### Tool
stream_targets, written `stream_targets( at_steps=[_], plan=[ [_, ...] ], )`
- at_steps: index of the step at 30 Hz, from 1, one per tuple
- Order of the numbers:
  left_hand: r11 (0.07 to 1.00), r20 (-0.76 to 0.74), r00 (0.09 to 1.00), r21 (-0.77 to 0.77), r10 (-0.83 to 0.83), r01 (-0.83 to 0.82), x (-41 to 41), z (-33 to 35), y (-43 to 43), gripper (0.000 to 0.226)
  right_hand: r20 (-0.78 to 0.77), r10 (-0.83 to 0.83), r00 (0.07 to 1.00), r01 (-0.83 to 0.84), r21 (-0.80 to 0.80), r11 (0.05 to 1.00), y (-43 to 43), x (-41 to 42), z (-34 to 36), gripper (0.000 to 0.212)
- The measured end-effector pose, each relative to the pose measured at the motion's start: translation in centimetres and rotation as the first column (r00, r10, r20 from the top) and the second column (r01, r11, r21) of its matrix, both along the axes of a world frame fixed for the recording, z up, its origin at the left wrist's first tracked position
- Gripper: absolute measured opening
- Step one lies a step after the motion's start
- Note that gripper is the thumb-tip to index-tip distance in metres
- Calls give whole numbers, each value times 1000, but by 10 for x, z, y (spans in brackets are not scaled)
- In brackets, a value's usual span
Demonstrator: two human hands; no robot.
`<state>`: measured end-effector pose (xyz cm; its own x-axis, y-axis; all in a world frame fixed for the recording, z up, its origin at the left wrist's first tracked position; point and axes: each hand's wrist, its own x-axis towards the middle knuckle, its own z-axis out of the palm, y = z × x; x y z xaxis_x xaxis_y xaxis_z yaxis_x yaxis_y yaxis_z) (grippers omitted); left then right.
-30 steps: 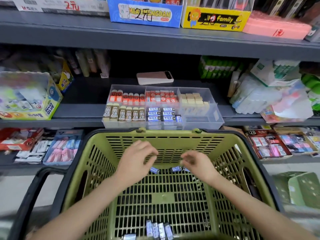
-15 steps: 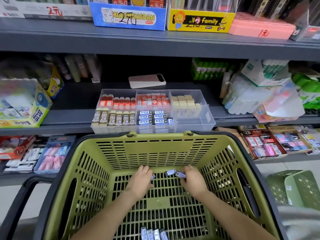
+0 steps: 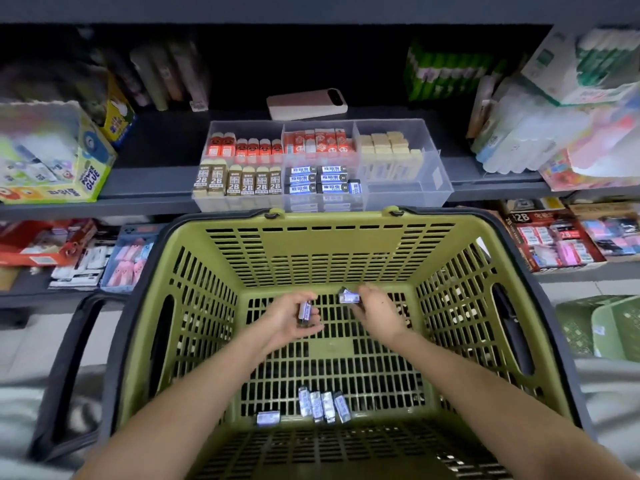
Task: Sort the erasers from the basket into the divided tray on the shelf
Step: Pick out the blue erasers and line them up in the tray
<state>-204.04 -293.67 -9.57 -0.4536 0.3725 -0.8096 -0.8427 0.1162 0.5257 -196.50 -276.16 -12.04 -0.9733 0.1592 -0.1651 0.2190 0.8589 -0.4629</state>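
1. Stationery shelf [image 3: 149, 178], dark and crowded with boxed goods. The divided tray [image 3: 446, 188] stood at its front edge, just behind the basket [image 3: 207, 306]. The blue compartment [image 3: 322, 180] looked nearly full, so a further eraser could ride up and tip over a divider.
2. Left hand [image 3: 289, 322], low inside the basket, fingers curled round one blue-sleeved eraser [image 3: 304, 310] held on end. The grip appeared light, and a slip would drop it back onto the slotted floor.
3. Loose erasers [image 3: 323, 405], four in a row, with a single eraser [image 3: 268, 418] lying apart. All lay on the basket floor at the near end, well apart from both hands. They were liable to be overlooked, or to slide if the basket were jolted.
4. Right hand [image 3: 377, 313], near the left, pinching a second blue eraser [image 3: 349, 297] at the fingertips. Whether another lay beneath it could not be told. An overloaded pinch risked a drop on the lift to the tray.
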Motion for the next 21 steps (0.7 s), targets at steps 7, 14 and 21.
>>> stream_targets(
  at_steps=[7, 14, 21],
  plan=[
    [983, 263, 965, 170, 20, -66, 21, 1, 0, 34, -16, 223, 975, -218, -290, 932, -53, 21, 47, 45],
    [435, -207, 383, -474, -900, 766, 27, -6, -41, 16, 346, 259, 902, -160, -290, 944, -51, 55, 31, 17],
    [70, -32, 67, -703, -997, 708, 48, -18, -75, 32, 433, 351, 830, -282, -218, 934, -76, 76, -3, 44]
  ],
)
